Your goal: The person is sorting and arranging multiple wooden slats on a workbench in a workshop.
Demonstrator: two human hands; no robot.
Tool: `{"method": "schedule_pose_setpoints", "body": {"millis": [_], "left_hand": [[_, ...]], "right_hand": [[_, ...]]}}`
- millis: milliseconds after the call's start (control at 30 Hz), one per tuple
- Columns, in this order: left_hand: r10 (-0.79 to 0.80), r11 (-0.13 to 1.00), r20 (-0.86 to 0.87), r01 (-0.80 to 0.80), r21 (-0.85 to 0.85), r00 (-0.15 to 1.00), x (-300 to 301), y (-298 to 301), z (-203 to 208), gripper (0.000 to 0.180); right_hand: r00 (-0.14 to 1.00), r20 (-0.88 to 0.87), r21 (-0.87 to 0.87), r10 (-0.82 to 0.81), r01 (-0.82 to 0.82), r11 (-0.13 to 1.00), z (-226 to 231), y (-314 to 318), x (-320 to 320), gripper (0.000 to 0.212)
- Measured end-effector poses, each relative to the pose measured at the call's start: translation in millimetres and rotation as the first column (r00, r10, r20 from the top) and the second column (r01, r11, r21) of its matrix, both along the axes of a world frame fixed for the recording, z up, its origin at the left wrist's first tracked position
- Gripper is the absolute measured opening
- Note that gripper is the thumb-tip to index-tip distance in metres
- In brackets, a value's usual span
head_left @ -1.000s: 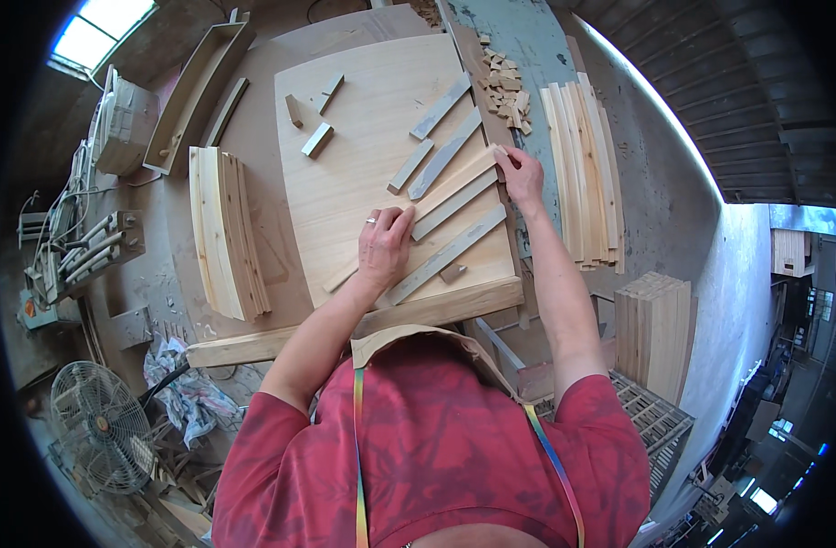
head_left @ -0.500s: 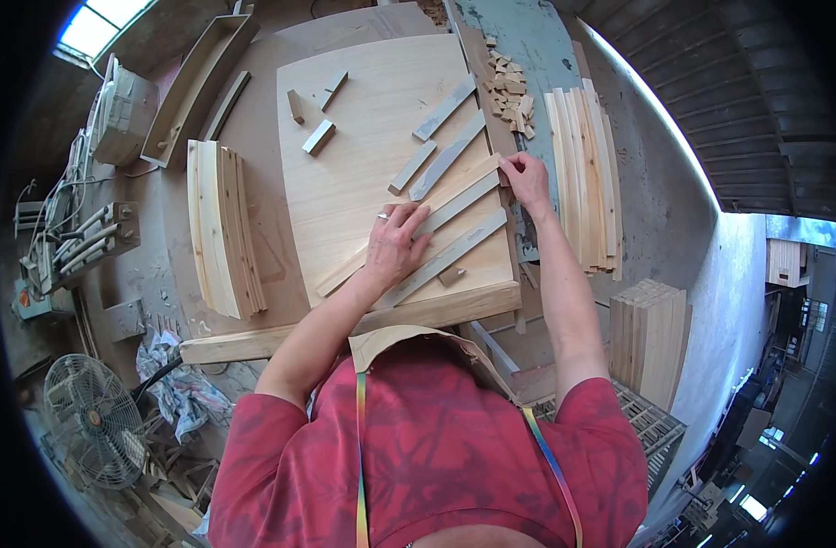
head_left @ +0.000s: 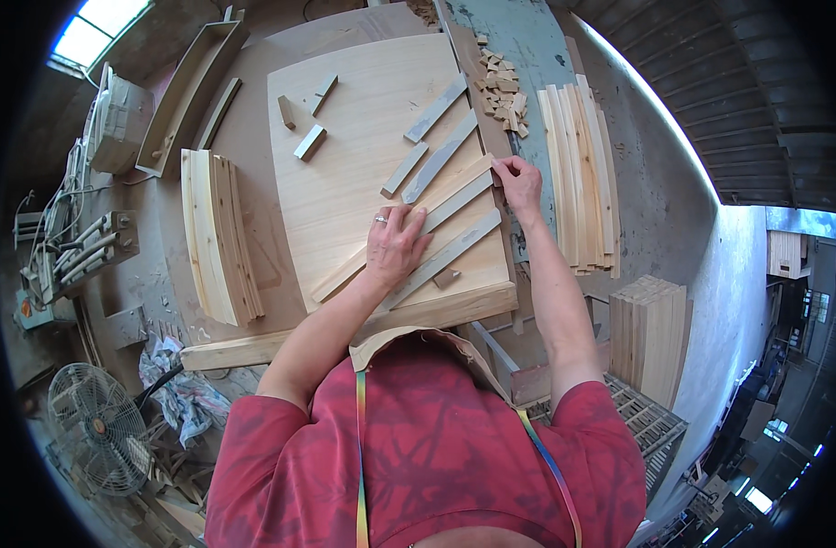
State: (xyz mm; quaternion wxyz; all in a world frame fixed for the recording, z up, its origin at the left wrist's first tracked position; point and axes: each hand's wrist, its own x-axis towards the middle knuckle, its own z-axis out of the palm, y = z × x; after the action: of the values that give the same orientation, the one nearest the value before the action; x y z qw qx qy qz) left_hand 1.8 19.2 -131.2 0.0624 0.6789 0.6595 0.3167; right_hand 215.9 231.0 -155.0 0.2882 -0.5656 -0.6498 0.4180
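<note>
A long pale wooden strip (head_left: 345, 273) lies slantwise on the light board (head_left: 322, 210), along the upper side of a grey-faced bar (head_left: 461, 198). My left hand (head_left: 398, 245) is over both, its fingers curled across the strip and its thumb below the bar. At the strip's upper right end, my right hand (head_left: 518, 187) closes thumb and fingers in a pinch by the board's edge. Parallel to them is another grey-faced bar (head_left: 459, 247), with a small wood wedge (head_left: 446, 279) beneath it. Shorter grey-faced bars (head_left: 441, 155) sit farther up.
Small blocks (head_left: 311, 142) stand on the board's far left. A heap of wood offcuts (head_left: 502, 87) lies beyond its right edge. Stacked slats flank it, left (head_left: 219, 237) and right (head_left: 578, 178). A thick beam (head_left: 463, 309) crosses near my body; a fan (head_left: 98, 427) stands lower left.
The view has shifted slightly, so the board and its pieces appear a little farther left. Both hands keep their places on the strip.
</note>
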Motion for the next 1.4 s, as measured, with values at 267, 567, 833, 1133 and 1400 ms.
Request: {"method": "schedule_pose_setpoints", "body": {"millis": [267, 567, 833, 1133, 1400], "left_hand": [[0.011, 1.000, 0.013, -0.011, 0.022, 1.000, -4, 6, -2, 0.044], [0.027, 0.996, -0.003, -0.027, 0.088, 1.000, -18, 24, -19, 0.042], [0.052, 0.990, -0.030, -0.047, 0.135, 0.998, -7, 14, -31, 0.041], [0.085, 0.994, -0.052, -0.081, 0.074, 0.995, -6, 22, -23, 0.041], [0.169, 0.972, -0.004, -0.168, -0.164, 0.986, -13, 7, 13, 0.045]], "right_hand": [[0.993, 0.107, 0.209, -0.047, 0.024, 0.978, 12, -43, 20, 0.027], [0.961, 0.264, 0.574, 0.078, -0.222, 0.788, 14, -206, 3, 0.025], [0.944, 0.329, 0.647, 0.000, -0.225, 0.728, 0, -220, 8, 0.028], [0.943, 0.330, 0.574, 0.041, -0.235, 0.785, 4, -211, 9, 0.030], [0.933, 0.359, 0.581, 0.017, -0.237, 0.778, 15, -218, 14, 0.023]]}}
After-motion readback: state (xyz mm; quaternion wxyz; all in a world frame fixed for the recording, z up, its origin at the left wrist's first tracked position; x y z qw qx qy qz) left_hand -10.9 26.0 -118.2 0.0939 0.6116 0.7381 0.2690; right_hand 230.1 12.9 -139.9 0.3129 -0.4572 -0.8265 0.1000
